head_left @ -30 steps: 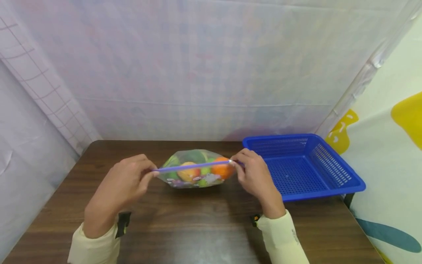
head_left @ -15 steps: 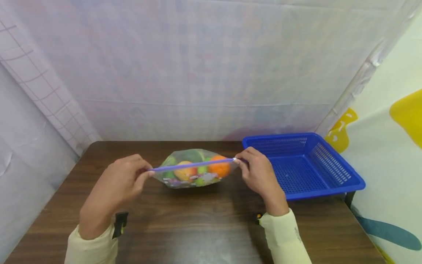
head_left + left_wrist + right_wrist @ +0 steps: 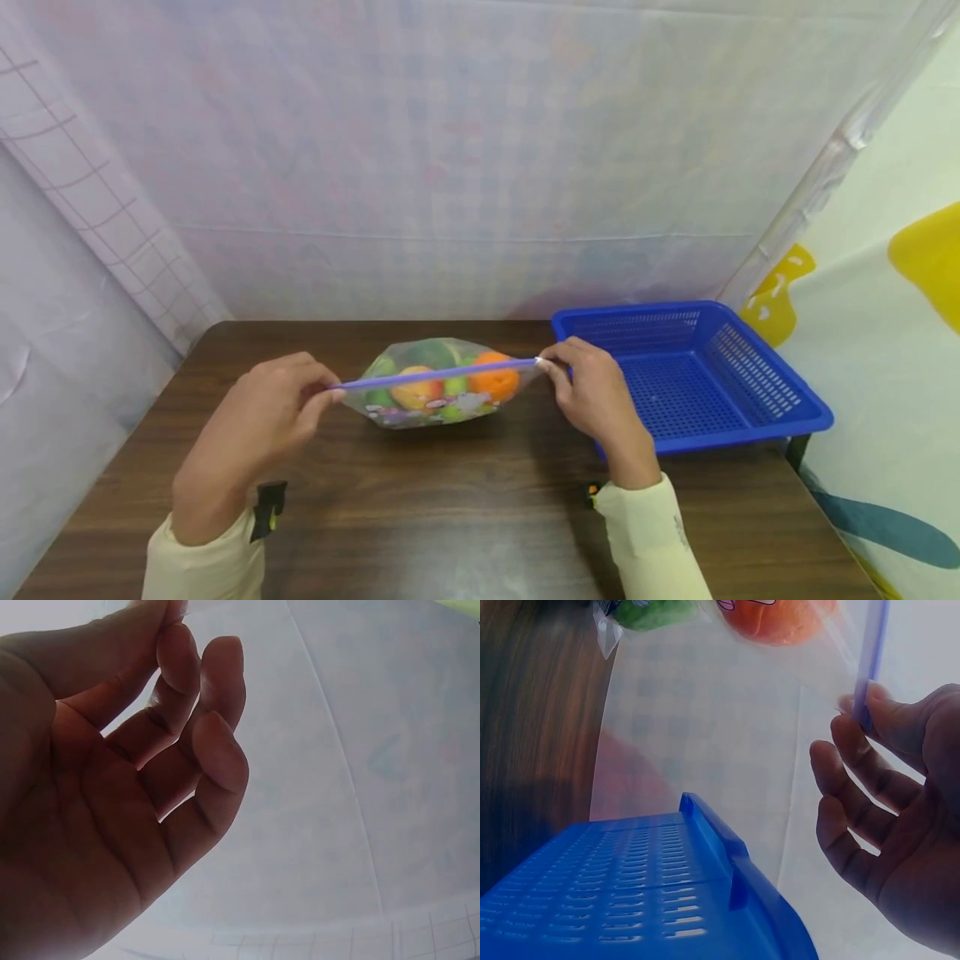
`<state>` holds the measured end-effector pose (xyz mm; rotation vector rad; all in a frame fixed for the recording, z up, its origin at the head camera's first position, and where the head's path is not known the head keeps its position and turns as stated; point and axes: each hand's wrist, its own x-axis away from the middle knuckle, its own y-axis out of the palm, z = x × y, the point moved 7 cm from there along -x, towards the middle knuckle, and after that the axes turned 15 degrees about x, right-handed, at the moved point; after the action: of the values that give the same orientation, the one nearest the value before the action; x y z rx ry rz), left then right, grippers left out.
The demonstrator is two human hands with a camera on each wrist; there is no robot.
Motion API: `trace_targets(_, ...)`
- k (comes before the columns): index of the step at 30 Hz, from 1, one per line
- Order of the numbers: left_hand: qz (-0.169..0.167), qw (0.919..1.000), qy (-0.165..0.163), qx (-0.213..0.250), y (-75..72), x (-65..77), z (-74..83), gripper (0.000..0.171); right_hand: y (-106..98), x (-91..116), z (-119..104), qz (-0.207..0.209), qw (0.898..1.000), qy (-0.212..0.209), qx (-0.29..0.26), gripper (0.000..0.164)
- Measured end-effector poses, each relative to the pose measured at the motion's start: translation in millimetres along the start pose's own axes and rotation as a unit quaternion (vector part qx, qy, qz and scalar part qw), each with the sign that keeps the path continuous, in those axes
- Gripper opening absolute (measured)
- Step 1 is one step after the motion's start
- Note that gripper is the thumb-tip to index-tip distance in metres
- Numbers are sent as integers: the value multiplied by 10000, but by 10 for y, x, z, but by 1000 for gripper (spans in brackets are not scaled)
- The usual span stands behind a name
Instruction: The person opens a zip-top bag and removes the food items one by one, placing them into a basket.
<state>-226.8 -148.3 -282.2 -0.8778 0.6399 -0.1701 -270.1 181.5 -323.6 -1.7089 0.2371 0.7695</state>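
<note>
A clear zip bag (image 3: 442, 417) with printed pictures hangs or stands in the middle of the head view, its purple zip strip (image 3: 442, 376) pulled straight between both hands. Through the plastic show an orange fruit (image 3: 493, 379), a yellow-red fruit (image 3: 412, 388) and several green pieces. My left hand (image 3: 266, 412) pinches the strip's left end between thumb and finger. At the other end, beside a small white piece, my right hand (image 3: 600, 400) pinches the strip. In the right wrist view the strip (image 3: 874, 652) runs into the fingertips; the other fingers are loosely bent.
A blue perforated plastic basket (image 3: 750, 433) stands on the right of the brown wooden table (image 3: 450, 508), close beside my right hand. A pale cloth (image 3: 450, 167) hangs behind the table, and a patterned cloth (image 3: 885, 358) hangs at the right.
My left hand has moved left and my right hand slightly right, so more of the purple strip shows between them. The bag has shifted slightly left; the basket stays put.
</note>
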Motion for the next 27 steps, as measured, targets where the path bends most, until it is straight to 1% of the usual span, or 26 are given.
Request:
trace_targets(6, -32, 10000, -46, -22, -3, 6, -8, 5, -12, -1, -1, 7, 10000, 16, 59, 8)
trace_targets(9, -163, 9997, -186, -3, 2, 14, -13, 6, -12, 0, -12, 20, 10000, 12, 11, 8)
trace_targets(13, -383, 9985, -384, 60, 3, 54, -11, 7, -2, 4, -52, -98, 9998, -30, -184, 8)
trace_targets(17, -459, 9982, -354, 134, 24, 65, 30, 9, -1, 5, -73, -153, 9995, -57, -272, 6)
trace_targets(22, -554, 9980, -270, 142, 114, 52, 92, 18, -6, 10, -104, -226, 9993, -77, -286, 5)
trace_targets(27, -482, 9988, -60, -15, 209, 8, 178, 20, -22, 13, -133, -289, 9991, -130, -298, 5)
